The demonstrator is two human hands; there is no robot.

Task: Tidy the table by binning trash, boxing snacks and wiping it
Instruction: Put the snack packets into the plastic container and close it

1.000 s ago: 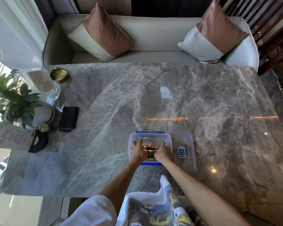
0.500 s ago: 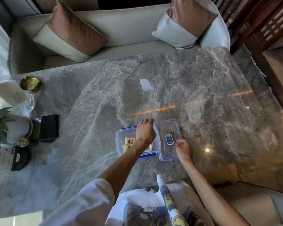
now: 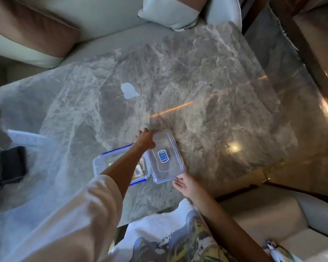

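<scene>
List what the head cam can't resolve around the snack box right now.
- Snacks in the box: head view, left forearm covers most; labels too small to read.
- Left hand at the lid far edge: head view, fingers hidden behind the hand's own back, grip unclear.
- Right hand by the lid's near corner: contact unclear, blurred.
- Black item at left: blurred, unidentifiable.

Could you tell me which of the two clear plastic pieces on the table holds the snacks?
The left one, the box with blue clips: snack packets lie inside it. The lid to its right bears only a blue sticker.
</scene>
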